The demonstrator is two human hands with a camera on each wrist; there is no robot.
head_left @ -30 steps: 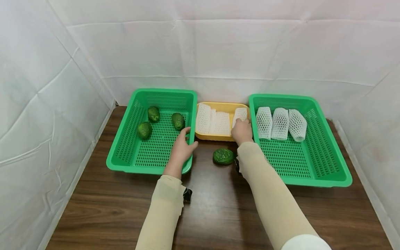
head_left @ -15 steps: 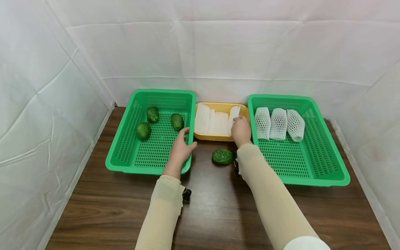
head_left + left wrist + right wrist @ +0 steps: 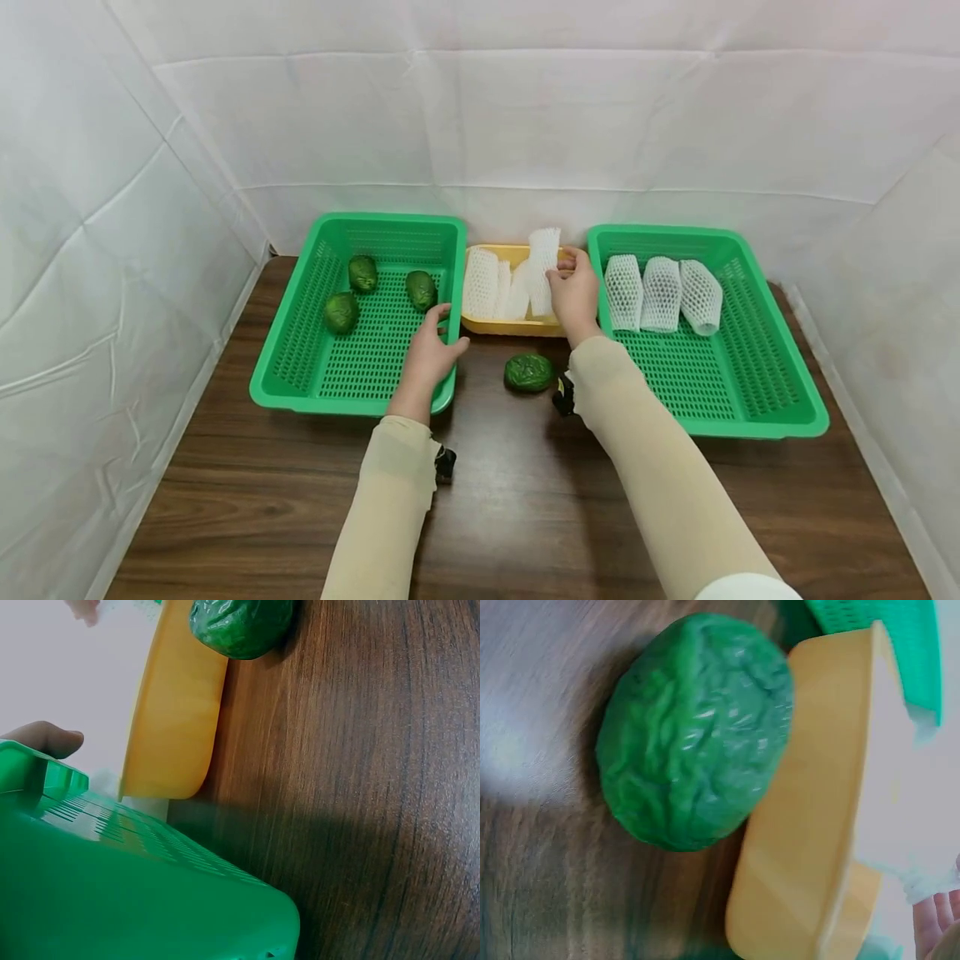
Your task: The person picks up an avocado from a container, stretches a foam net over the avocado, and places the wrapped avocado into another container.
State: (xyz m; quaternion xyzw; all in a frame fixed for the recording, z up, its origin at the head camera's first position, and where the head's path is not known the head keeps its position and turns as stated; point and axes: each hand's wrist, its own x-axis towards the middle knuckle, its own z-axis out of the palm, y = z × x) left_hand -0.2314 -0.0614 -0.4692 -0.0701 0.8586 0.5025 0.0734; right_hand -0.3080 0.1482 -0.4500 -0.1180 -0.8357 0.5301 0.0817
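Note:
My right hand [image 3: 576, 296] pinches a white foam net sleeve [image 3: 543, 258] and holds it upright over the yellow tray [image 3: 525, 328]. Other foam net sleeves [image 3: 480, 283] lie in the tray's left part. Across the right rim of the left green basket [image 3: 322, 407] rests my left hand [image 3: 432, 354], its fingers on the inner side. The left wrist view shows its thumb [image 3: 52, 739] sticking out straight past the rim. A dark green, wrinkled oval fruit [image 3: 528, 372], large in the right wrist view, lies on the table in front of the tray.
Three similar green fruits [image 3: 422, 291] lie in the left basket. The right green basket [image 3: 750, 429] holds three net-sleeved pieces [image 3: 662, 293] along its back. White sheeting [image 3: 525, 117] stands behind and at both sides of the brown wooden table [image 3: 495, 517].
My right hand has lifted a foam net sleeve from the tray's right side, moving it up and left. My left hand stays at the basket rim.

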